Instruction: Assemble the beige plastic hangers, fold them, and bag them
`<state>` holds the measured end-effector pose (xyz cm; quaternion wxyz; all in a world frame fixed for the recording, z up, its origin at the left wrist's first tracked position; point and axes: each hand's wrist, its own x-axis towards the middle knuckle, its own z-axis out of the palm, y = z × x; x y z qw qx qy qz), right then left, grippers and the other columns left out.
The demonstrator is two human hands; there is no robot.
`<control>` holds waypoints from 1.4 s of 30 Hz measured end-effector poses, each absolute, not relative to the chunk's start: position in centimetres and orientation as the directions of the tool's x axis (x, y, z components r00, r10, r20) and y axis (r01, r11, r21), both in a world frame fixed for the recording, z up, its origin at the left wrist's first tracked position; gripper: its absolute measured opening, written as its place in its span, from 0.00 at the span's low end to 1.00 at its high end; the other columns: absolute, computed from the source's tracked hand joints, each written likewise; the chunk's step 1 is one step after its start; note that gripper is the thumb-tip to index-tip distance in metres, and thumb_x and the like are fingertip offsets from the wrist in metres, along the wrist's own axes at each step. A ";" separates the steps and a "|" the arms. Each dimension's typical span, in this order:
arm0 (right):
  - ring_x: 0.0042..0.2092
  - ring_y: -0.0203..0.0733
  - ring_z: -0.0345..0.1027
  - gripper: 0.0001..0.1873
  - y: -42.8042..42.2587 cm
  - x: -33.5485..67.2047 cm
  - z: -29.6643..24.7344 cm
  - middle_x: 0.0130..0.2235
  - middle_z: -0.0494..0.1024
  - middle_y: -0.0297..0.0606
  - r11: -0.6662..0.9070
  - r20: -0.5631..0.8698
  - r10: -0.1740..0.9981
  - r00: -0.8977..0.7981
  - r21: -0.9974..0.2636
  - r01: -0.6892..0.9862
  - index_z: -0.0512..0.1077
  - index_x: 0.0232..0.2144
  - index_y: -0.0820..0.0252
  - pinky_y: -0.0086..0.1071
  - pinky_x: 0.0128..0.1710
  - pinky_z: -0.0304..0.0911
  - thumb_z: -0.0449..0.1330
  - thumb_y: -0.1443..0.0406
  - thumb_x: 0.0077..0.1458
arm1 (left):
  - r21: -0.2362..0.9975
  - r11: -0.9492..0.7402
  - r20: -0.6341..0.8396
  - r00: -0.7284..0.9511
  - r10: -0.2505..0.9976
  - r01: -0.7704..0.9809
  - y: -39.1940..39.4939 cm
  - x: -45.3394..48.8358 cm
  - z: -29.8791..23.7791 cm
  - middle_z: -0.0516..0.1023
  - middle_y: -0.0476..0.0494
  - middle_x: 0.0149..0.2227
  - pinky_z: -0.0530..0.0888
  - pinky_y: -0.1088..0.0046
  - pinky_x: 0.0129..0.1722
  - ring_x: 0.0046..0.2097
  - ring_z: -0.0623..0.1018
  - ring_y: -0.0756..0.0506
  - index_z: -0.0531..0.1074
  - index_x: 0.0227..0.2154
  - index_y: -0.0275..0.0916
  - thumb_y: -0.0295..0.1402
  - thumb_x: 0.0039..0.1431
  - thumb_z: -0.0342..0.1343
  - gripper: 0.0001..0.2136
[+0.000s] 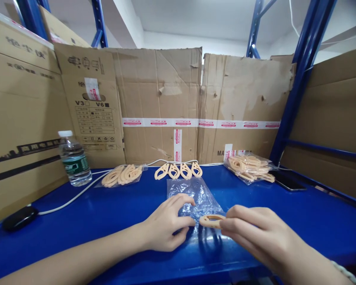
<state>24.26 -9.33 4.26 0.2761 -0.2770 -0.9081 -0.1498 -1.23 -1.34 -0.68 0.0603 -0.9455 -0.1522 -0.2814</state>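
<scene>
Between the fingers of my right hand point(258, 233) is a beige folded plastic hanger point(208, 221), a flat loop held just above the blue table. My left hand point(169, 223) is over the left edge of a clear plastic bag point(195, 194), its thumb and fingers apart and nothing between them. Whether its fingertips touch the bag, I cannot tell. Past the bag's far end, several matching hangers point(174, 171) lie side by side in a row.
Bagged hangers point(121, 175) lie at the back left, and a larger bagged pile point(249, 166) at the back right beside a dark phone point(289, 183). A water bottle point(74, 160), a black mouse point(20, 218) and a white cable point(68, 204) are on the left. Cardboard walls point(160, 103) border the table.
</scene>
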 end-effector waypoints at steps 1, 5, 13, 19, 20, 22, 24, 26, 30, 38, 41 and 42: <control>0.27 0.34 0.64 0.10 -9.2 23.9 3.7 0.31 0.72 0.36 0.798 0.563 0.405 -0.721 0.168 0.579 0.70 0.42 0.61 0.28 0.25 0.57 0.49 0.70 0.64 | -0.035 -0.948 0.556 0.794 0.245 0.316 -1.3 -1.2 -0.7 0.65 0.37 0.51 0.69 0.59 0.52 0.53 0.68 0.39 0.75 0.40 0.40 0.23 0.53 0.52 0.13; 0.26 0.36 0.64 0.10 -7.3 22.4 2.1 0.34 0.74 0.41 0.739 0.529 0.327 -0.783 0.374 0.561 0.71 0.39 0.66 0.30 0.23 0.57 0.50 0.72 0.62 | -0.043 -0.958 0.560 0.801 0.212 0.284 -1.3 -1.0 -0.5 0.65 0.37 0.51 0.70 0.59 0.52 0.53 0.68 0.39 0.75 0.40 0.39 0.22 0.53 0.52 0.13; 0.35 0.48 0.67 0.07 -4.1 19.6 0.6 0.30 0.74 0.45 0.534 0.504 0.345 -0.792 0.589 0.607 0.74 0.25 0.65 0.34 0.25 0.60 0.59 0.73 0.54 | -0.074 -0.962 0.571 0.802 0.174 0.262 -1.2 -1.2 -0.8 0.63 0.36 0.54 0.68 0.57 0.55 0.57 0.65 0.37 0.75 0.38 0.39 0.22 0.51 0.53 0.12; 0.42 0.52 0.64 0.06 -2.3 18.5 -0.4 0.39 0.74 0.48 0.522 0.494 0.346 -0.798 0.605 0.601 0.77 0.26 0.63 0.40 0.34 0.63 0.62 0.68 0.54 | -0.039 -0.956 0.583 0.784 0.214 0.291 -1.1 -1.2 -1.1 0.64 0.35 0.49 0.71 0.59 0.49 0.50 0.68 0.39 0.77 0.38 0.39 0.23 0.52 0.53 0.12; 0.43 0.52 0.64 0.05 -2.2 18.6 -0.3 0.39 0.74 0.48 0.535 0.491 0.358 -0.794 0.589 0.606 0.77 0.26 0.63 0.41 0.35 0.63 0.63 0.68 0.53 | -0.043 -0.955 0.583 0.784 0.214 0.292 -1.1 -1.2 -1.1 0.65 0.36 0.47 0.71 0.60 0.47 0.48 0.69 0.40 0.76 0.38 0.39 0.23 0.52 0.53 0.12; 0.44 0.51 0.64 0.06 -2.0 19.2 0.6 0.40 0.73 0.47 0.618 0.463 0.384 -0.799 0.514 0.595 0.76 0.25 0.63 0.39 0.37 0.63 0.63 0.67 0.53 | -0.062 -0.954 0.581 0.788 0.204 0.293 -1.1 -1.2 -1.1 0.66 0.38 0.42 0.71 0.61 0.43 0.44 0.69 0.41 0.76 0.38 0.39 0.23 0.52 0.52 0.12; 0.42 0.46 0.64 0.10 -1.7 20.2 2.1 0.39 0.72 0.44 0.745 0.428 0.416 -0.803 0.345 0.570 0.74 0.25 0.62 0.35 0.37 0.64 0.62 0.63 0.55 | -0.071 -0.951 0.577 0.790 0.207 0.301 -1.1 -1.2 -1.1 0.66 0.39 0.41 0.71 0.62 0.41 0.42 0.69 0.42 0.76 0.38 0.39 0.23 0.53 0.52 0.12; 0.39 0.39 0.64 0.11 -0.6 21.5 3.8 0.39 0.70 0.41 0.804 0.448 0.462 -0.765 0.152 0.575 0.73 0.30 0.62 0.31 0.38 0.64 0.56 0.62 0.61 | -0.069 -0.949 0.573 0.791 0.216 0.309 -1.2 -1.2 -1.0 0.66 0.40 0.40 0.70 0.64 0.39 0.40 0.68 0.43 0.76 0.39 0.40 0.24 0.53 0.51 0.12; 0.48 0.45 0.61 0.14 4.9 23.5 5.4 0.47 0.69 0.47 0.657 0.485 0.529 -0.696 0.286 0.698 0.70 0.47 0.64 0.38 0.46 0.63 0.49 0.71 0.62 | -0.071 -0.940 0.555 0.796 0.240 0.333 -1.5 -1.1 -0.6 0.66 0.41 0.39 0.68 0.67 0.37 0.38 0.67 0.44 0.75 0.38 0.41 0.24 0.54 0.50 0.12; 0.56 0.51 0.60 0.28 15.6 22.6 2.9 0.59 0.60 0.50 0.473 0.116 0.841 -0.529 0.316 0.822 0.59 0.61 0.52 0.35 0.44 0.65 0.49 0.73 0.60 | -0.219 -0.900 0.523 0.824 0.217 0.376 -1.6 -1.2 -0.5 0.68 0.41 0.36 0.65 0.66 0.33 0.35 0.67 0.44 0.74 0.36 0.39 0.26 0.53 0.51 0.10; 0.56 0.54 0.61 0.23 16.0 22.7 2.9 0.59 0.61 0.52 0.473 0.106 0.844 -0.526 0.314 0.823 0.65 0.57 0.57 0.37 0.44 0.65 0.50 0.71 0.60 | -0.341 -0.854 0.465 0.860 0.211 0.394 -1.9 -1.1 -0.3 0.71 0.39 0.37 0.67 0.64 0.32 0.35 0.68 0.42 0.73 0.37 0.36 0.28 0.55 0.51 0.09; 0.56 0.55 0.61 0.22 15.8 23.1 3.0 0.58 0.62 0.53 0.472 0.091 0.849 -0.521 0.316 0.823 0.67 0.55 0.58 0.37 0.44 0.65 0.52 0.71 0.59 | -0.382 -0.834 0.438 0.873 0.217 0.399 -2.2 -1.0 -0.2 0.72 0.38 0.37 0.68 0.63 0.33 0.35 0.69 0.42 0.73 0.38 0.35 0.29 0.55 0.51 0.10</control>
